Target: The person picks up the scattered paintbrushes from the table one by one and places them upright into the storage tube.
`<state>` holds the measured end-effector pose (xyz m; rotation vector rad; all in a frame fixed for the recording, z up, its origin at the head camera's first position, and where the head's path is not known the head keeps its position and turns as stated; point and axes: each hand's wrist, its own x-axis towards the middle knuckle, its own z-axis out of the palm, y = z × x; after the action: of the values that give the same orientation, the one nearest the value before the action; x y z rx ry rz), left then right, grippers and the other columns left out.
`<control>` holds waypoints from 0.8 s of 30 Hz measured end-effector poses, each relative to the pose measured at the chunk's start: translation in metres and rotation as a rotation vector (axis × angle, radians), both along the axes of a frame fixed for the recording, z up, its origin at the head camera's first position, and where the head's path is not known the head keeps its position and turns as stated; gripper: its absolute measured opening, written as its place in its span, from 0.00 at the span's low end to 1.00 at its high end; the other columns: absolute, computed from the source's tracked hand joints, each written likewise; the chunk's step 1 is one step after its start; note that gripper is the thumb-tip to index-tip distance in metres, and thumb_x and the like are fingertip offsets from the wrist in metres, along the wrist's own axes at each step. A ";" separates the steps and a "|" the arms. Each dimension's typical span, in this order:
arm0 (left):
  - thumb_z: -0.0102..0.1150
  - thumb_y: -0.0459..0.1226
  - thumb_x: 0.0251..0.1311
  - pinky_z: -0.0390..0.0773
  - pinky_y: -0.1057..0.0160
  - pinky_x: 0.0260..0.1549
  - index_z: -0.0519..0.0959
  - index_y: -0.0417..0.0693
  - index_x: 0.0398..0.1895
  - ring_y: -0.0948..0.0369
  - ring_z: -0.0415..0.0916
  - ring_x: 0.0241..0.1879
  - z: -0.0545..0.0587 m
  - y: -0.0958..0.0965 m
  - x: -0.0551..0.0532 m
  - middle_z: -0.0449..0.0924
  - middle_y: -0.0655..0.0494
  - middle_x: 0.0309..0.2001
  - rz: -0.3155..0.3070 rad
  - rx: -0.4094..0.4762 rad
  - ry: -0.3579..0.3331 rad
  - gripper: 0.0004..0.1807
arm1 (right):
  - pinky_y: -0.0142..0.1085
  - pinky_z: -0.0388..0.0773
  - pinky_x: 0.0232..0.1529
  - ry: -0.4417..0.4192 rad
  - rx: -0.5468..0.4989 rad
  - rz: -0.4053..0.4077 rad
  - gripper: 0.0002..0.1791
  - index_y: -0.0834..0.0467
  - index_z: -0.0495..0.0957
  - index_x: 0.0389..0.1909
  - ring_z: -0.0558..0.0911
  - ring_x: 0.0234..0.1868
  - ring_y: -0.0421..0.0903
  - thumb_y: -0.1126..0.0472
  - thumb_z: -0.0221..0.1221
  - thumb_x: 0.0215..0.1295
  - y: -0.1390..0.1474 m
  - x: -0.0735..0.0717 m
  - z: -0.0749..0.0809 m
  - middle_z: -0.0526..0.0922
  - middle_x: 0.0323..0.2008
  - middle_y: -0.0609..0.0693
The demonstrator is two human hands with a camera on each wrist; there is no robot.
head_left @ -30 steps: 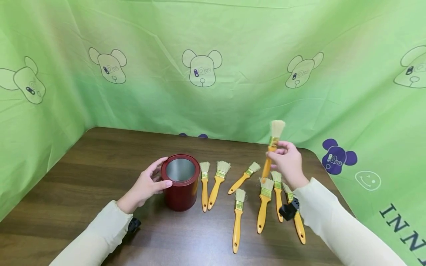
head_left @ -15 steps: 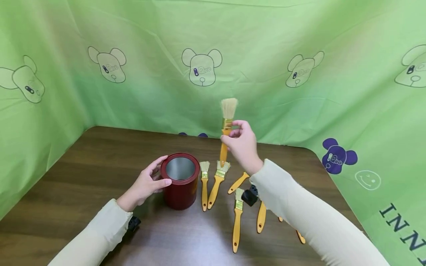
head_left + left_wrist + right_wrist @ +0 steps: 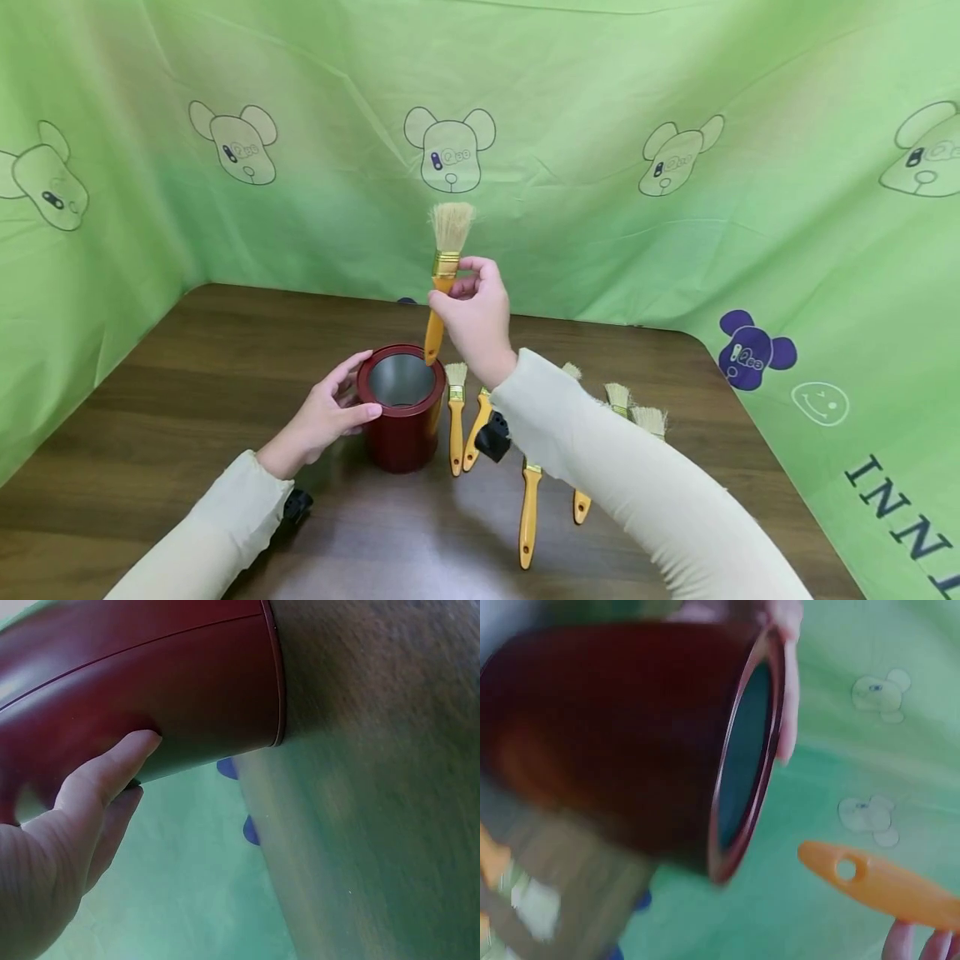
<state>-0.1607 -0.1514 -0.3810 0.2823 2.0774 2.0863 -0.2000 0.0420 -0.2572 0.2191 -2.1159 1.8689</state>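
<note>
In the head view my left hand grips a dark red round can by its upper part, thumb in front and fingers round the far side. The can stands upright with its top open and a silvery inside. My right hand pinches a paintbrush near its metal collar. Pale bristles point up, and the orange handle's end hangs over the can's right rim. The right wrist view shows that handle apart from the can's mouth. Left wrist view: fingers lie along the red wall.
Two paintbrushes lie just right of the can, one of them a narrow brush. Several more, including a near brush, are partly hidden under the right sleeve. A green printed curtain borders the brown table.
My right hand has carried the paintbrush leftward from above the right-hand brushes to over the can's rim, rising on the way. My left hand has stayed on the can.
</note>
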 end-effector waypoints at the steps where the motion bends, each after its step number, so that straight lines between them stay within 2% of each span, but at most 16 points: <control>1: 0.67 0.34 0.55 0.80 0.51 0.37 0.52 0.44 0.74 0.36 0.60 0.64 0.000 0.000 0.000 0.59 0.32 0.64 0.002 -0.004 -0.004 0.45 | 0.30 0.74 0.26 -0.016 -0.030 -0.015 0.23 0.65 0.68 0.49 0.73 0.26 0.42 0.74 0.60 0.50 -0.004 0.000 -0.001 0.71 0.27 0.50; 4: 0.67 0.35 0.54 0.80 0.52 0.36 0.53 0.45 0.74 0.36 0.60 0.64 0.000 -0.001 0.000 0.59 0.32 0.64 0.003 -0.007 -0.006 0.46 | 0.31 0.74 0.21 -0.081 -0.083 -0.044 0.23 0.64 0.67 0.50 0.72 0.24 0.41 0.74 0.61 0.51 -0.011 0.001 -0.004 0.71 0.27 0.50; 10: 0.68 0.36 0.54 0.80 0.54 0.34 0.53 0.44 0.73 0.36 0.60 0.63 0.001 0.000 0.000 0.59 0.32 0.63 0.007 -0.010 0.005 0.46 | 0.32 0.75 0.22 -0.170 -0.049 -0.020 0.24 0.64 0.67 0.52 0.73 0.27 0.43 0.72 0.62 0.54 -0.013 0.003 -0.018 0.72 0.29 0.51; 16: 0.68 0.35 0.55 0.80 0.53 0.35 0.53 0.44 0.73 0.36 0.60 0.63 0.002 0.000 0.001 0.59 0.32 0.63 0.003 -0.007 0.009 0.45 | 0.28 0.73 0.20 -0.185 -0.038 0.011 0.24 0.64 0.67 0.52 0.72 0.24 0.42 0.71 0.64 0.54 -0.012 0.006 -0.034 0.73 0.30 0.51; 24: 0.67 0.34 0.55 0.80 0.52 0.36 0.53 0.43 0.73 0.36 0.60 0.63 0.001 0.000 0.001 0.59 0.32 0.63 0.004 0.009 0.012 0.45 | 0.31 0.73 0.23 -0.190 -0.010 0.080 0.19 0.65 0.70 0.47 0.73 0.26 0.41 0.70 0.65 0.55 -0.009 0.008 -0.046 0.74 0.30 0.52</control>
<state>-0.1597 -0.1518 -0.3799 0.2930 2.0775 2.1013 -0.1921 0.0333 -0.3030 0.1301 -2.2515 2.0175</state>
